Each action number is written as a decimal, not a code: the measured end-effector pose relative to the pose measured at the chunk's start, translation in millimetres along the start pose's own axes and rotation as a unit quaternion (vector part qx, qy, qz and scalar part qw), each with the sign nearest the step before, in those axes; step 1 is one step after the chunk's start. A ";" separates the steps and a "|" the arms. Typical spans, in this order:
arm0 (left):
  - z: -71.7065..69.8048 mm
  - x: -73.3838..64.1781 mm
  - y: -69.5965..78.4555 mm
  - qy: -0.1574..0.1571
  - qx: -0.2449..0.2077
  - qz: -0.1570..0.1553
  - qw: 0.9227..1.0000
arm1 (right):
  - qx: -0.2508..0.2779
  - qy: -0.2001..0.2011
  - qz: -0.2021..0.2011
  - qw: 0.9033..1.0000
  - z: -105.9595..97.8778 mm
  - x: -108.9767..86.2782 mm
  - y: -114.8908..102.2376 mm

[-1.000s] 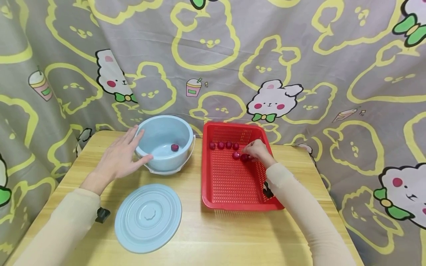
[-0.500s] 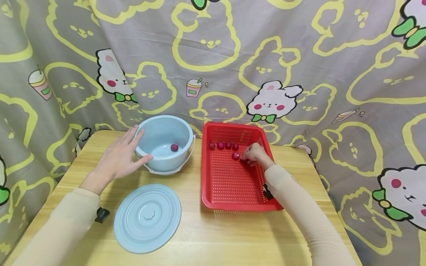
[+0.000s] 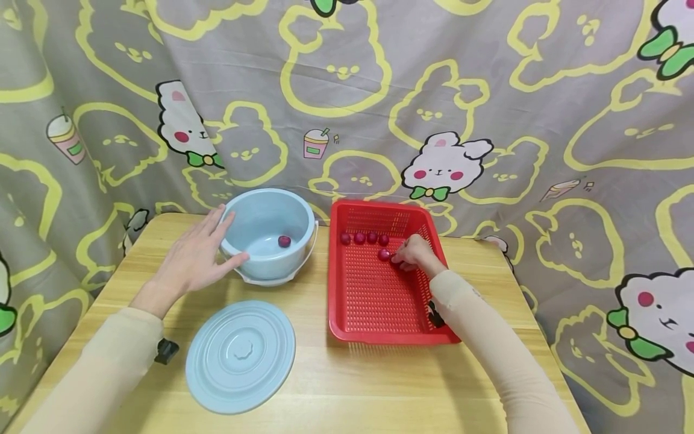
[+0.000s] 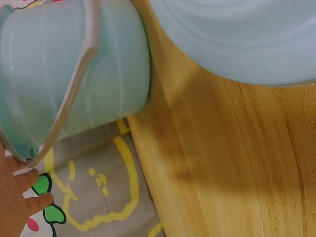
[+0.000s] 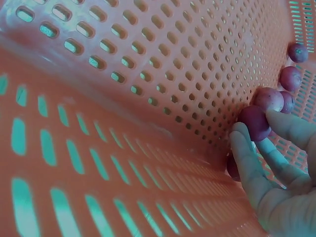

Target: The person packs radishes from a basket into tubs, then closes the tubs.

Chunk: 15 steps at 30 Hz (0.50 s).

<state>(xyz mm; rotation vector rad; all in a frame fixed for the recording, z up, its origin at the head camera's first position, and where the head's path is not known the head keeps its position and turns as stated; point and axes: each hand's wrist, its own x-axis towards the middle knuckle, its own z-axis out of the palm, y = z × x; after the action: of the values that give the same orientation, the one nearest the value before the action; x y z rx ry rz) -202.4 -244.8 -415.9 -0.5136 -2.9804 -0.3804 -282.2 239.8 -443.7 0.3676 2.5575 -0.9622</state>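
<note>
In the red basket [image 3: 368,301] my right hand [image 3: 417,253] pinches a dark-red plum [image 5: 255,123] between thumb and fingers, clearest in the right wrist view. The head view shows that plum mostly covered by the fingers. Just left of it, close by, lies another plum [image 3: 384,254]. Several more plums [image 3: 359,239] stand in a row along the basket's back. My left hand [image 3: 197,256], fingers straight and spread, rests against the left rim of the light-blue bucket [image 3: 268,268]. Inside the bucket sits a single plum [image 3: 284,241].
The bucket's round blue lid [image 3: 241,357] lies flat on the wooden table [image 3: 320,386], in front of the bucket. A white handle [image 3: 311,247] hangs down the bucket's side. Behind the table hangs a patterned grey curtain [image 3: 358,144].
My right hand has shifted slightly down, and its fingers now cover more of the plum they hold. The left hand, bucket and lid have stayed put.
</note>
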 end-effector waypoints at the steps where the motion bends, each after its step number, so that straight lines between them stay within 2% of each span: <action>1: 0.0 0.0 0.1 0.000 0.000 0.000 1.000 | 0.002 -0.001 0.000 1.000 -0.1 0.4 0.3; 8: -0.2 0.7 0.6 -0.001 -0.001 0.000 1.000 | 0.033 -0.018 -0.008 0.999 -2.1 4.0 3.4; 15: -0.1 0.2 0.2 -0.003 -0.003 -0.001 1.000 | 0.084 -0.040 -0.018 0.995 -7.9 -1.2 0.9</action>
<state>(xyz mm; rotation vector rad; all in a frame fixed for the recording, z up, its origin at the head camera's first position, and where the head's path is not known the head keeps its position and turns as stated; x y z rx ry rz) -202.4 -244.7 -415.8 -0.5122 -2.9874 -0.3878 -282.8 245.7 -438.2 0.3241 2.4249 -1.1859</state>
